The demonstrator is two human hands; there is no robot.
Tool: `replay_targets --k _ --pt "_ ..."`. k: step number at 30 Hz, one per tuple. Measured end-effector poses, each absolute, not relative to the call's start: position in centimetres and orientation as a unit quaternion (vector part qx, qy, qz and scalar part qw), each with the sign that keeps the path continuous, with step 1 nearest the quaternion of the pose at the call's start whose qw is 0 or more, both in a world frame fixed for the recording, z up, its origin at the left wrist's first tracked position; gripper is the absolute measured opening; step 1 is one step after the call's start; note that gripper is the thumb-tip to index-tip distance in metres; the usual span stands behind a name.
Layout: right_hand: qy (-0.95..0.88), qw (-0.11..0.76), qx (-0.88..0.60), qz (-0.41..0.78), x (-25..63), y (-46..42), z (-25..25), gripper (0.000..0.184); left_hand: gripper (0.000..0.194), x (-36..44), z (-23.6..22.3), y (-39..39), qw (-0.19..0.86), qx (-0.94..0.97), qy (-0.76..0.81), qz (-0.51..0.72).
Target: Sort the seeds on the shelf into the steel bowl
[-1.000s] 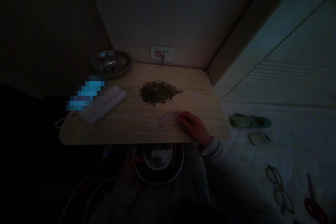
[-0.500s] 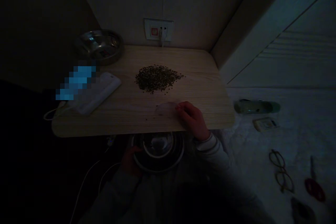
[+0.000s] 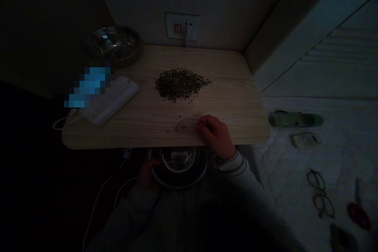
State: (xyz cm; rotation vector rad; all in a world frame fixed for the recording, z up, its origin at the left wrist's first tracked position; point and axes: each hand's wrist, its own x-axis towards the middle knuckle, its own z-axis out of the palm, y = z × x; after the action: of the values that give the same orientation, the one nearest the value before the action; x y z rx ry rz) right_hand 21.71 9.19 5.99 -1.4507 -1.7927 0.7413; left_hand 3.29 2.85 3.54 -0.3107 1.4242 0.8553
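Note:
In dim light, a heap of small dark seeds (image 3: 180,83) lies on a pale wooden table (image 3: 236,98). My right hand (image 3: 215,136) rests near the table's front edge, fingers curled on a small clear round lid or dish (image 3: 186,125) with a few seeds beside it. Below the table edge, my left hand (image 3: 147,175) grips the rim of a dark metal bowl (image 3: 178,165) held on my lap.
A steel bowl (image 3: 113,45) stands at the table's back left, with a white device and cable (image 3: 109,102) in front of it. A wall socket (image 3: 183,25) is behind. On the bed at right lie a bottle (image 3: 295,119), glasses (image 3: 320,199) and scissors (image 3: 358,208).
The view has shifted so the table sits higher in frame. My right hand stays at the clear lid near the front edge; my left hand still holds the bowl below.

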Motion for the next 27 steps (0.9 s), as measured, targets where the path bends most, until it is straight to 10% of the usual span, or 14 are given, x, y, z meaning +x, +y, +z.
replay_targets --k 27 --pt "-0.695 0.349 -0.565 0.277 21.7 9.21 5.96 0.011 0.021 3.15 3.12 2.56 0.678 -0.118 0.61 0.394"
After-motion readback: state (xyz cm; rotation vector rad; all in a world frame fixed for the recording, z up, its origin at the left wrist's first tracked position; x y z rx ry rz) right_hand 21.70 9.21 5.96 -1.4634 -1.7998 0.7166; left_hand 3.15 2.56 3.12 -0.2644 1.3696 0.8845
